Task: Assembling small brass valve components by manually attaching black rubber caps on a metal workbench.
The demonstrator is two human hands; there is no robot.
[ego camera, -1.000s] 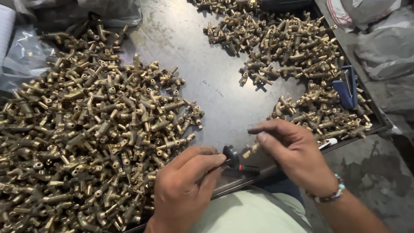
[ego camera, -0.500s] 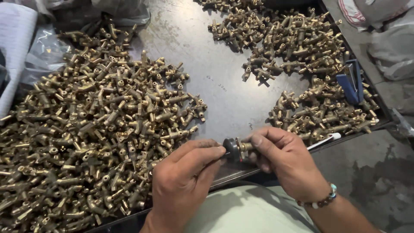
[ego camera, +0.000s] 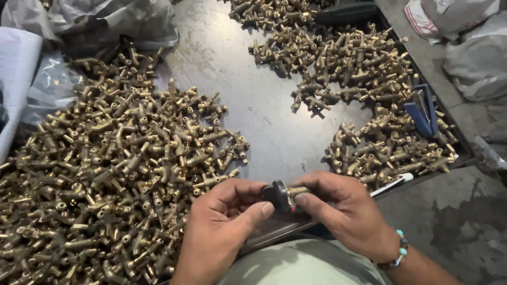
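A dark metal desk (ego camera: 253, 105) carries a big heap of brass fittings (ego camera: 105, 174) on the left and a smaller heap (ego camera: 369, 105) on the right. At its near edge both hands meet, curled. The left hand (ego camera: 222, 232) pinches a black knob (ego camera: 277, 194); the right hand (ego camera: 343, 216) pinches the brass fitting (ego camera: 297, 191) attached to it. The piece lies level, its long axis left to right, brass end rightward. A blue tool (ego camera: 422, 111) lies on the right heap.

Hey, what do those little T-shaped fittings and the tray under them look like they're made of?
The fittings look like brass: dull yellow-gold metal with machined ends and darker tarnish. The one held between the left hand and right hand carries a black knob, probably plastic or rubber, though that is hard to tell. The tray seems to be steel: grey, scuffed, faintly shiny sheet.
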